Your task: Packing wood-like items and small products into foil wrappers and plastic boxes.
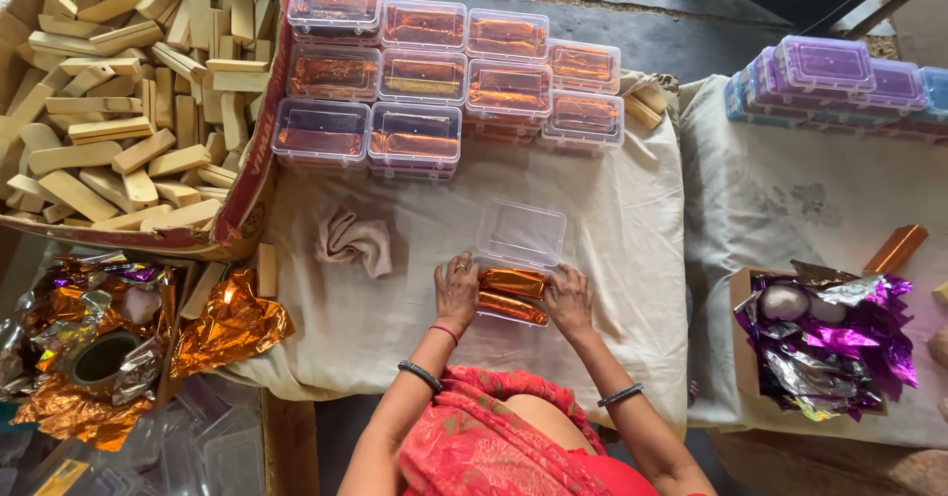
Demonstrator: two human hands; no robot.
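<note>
Fingertips of both hands press down on two orange-foil-wrapped bars (513, 294), lying side by side in a clear plastic box (512, 304) right in front of the person. Left hand (456, 294) sits curled at the left ends of the bars, fingers bent and touching the foil; right hand (570, 301) mirrors it at the right ends, fingers folded onto the wrapping. Neither hand is closed around anything, both just bear on the bars from either side. The hinged lid (521, 233) of the box stands open, lying flat just beyond the bars on the pale cloth (612, 259).

Moving outward: a crumpled rag (354, 241) lies near the left hand. Further up the cloth, finished clear boxes with orange bars (444, 72) are stacked in rows. Far left, a cardboard carton of bare wooden blocks (128, 91), with loose orange foil sheets (232, 326) and a tape roll (104, 356) below it. Off to the right, a box of purple foil (829, 338) and stacked purple-lidded boxes (839, 81).

Risk as I read it: the foil looks thin and crinkled, so hard pressing at the ends could tear or unfold the wrap. If the bars sit proud or skewed, the lid may not close flush, and the light box could slide on the cloth under uneven pressure.
</note>
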